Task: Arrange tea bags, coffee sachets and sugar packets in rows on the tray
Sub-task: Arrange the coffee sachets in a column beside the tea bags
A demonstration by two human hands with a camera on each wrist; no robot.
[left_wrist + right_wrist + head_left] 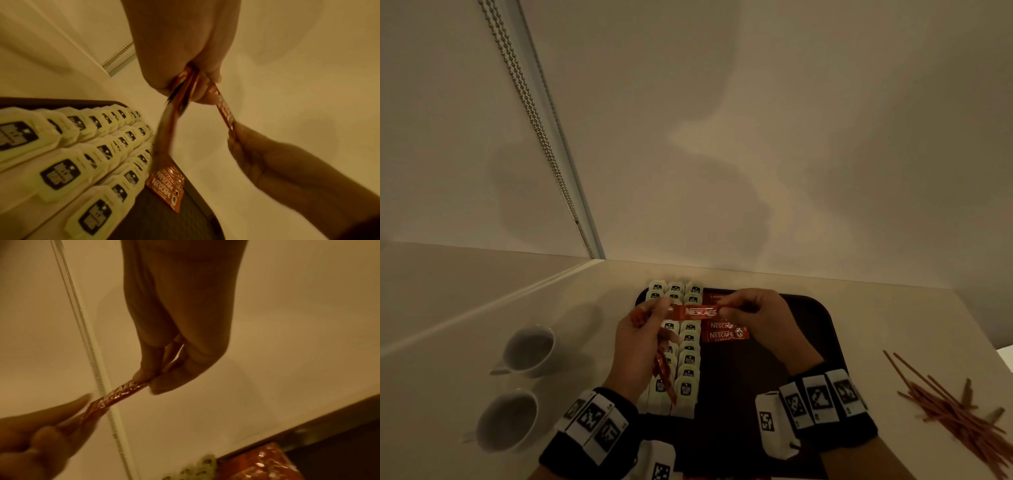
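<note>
Both wrists, nearest the viewer, are wearing dark bands with printed marker tags. Above the dark tray (pixel 815 329), the left hand (pixel 640 346) and right hand (pixel 763 318) are each pinching one end of a red coffee sachet (pixel 697 312), holding it level over the tray's far left part. The left hand is also gripping a bundle of further sachets (pixel 170 129) in its curled fingers. Three rows of pale tea bags (pixel 689 359) are overlapping along the tray's left edge. Just beside them, near the far edge, placed coffee sachets (pixel 727 335) are lying flat. Two white cups (pixel 529 349) are standing on the counter off the tray's left edge. Thin brown sticks (pixel 948 407) are lying heaped off its right edge.
</note>
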